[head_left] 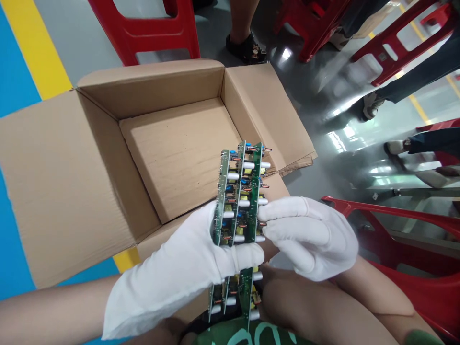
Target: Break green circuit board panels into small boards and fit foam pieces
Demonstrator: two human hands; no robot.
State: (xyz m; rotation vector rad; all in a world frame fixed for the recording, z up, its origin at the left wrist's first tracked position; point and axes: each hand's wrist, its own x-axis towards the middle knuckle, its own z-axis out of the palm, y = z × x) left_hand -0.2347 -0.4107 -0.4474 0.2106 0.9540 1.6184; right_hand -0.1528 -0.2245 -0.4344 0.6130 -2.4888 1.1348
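Observation:
Three green circuit boards (254,201), populated with white cylinders, blue discs and yellow parts, stand on edge side by side, slightly apart. My left hand (201,254), in a white glove, is closed round them, its thumb lying across their edges below the middle. To their right, my gloved right hand (312,235) has loosely bent, partly stretched fingers, the tips at the components on the rightmost board. Whether those tips press on it I cannot tell, and the right thumb is mostly hidden. Behind the boards lies an open cardboard box (147,76) with its flaps folded outward.
Red plastic stools (161,36) stand beyond the box, with another red stool (413,268) at my right. A person's foot in a black shoe (247,50) rests behind the box. Other people's legs (417,72) show at right. Blue and yellow floor markings (39,52) run along the left.

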